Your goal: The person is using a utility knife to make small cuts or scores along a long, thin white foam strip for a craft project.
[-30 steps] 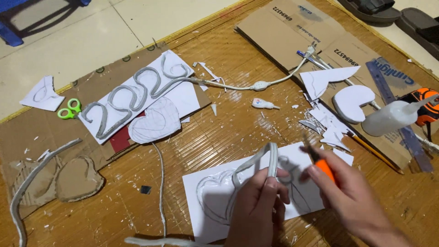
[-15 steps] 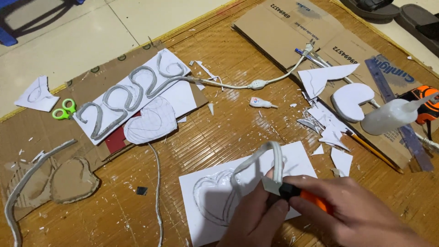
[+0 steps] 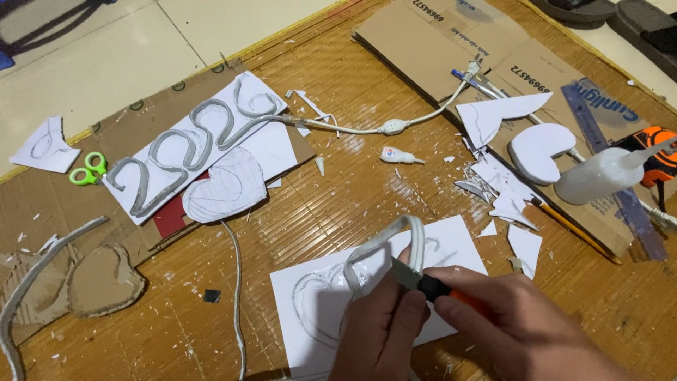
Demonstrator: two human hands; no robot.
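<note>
grey strip pinched above left hand.

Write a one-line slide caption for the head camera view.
Left hand steadies a grey flexible strip over a white sheet while right hand presses an orange-handled knife against it.

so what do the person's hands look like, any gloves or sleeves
Both are bare: no gloves, rings, watch or bands show. The left hand is seen from the back, down to the picture's lower edge. The right hand shows its back and wrist with no sleeve or cuff over them. Fingernails are short and unpainted where they show. The forearms are out of view.
</note>
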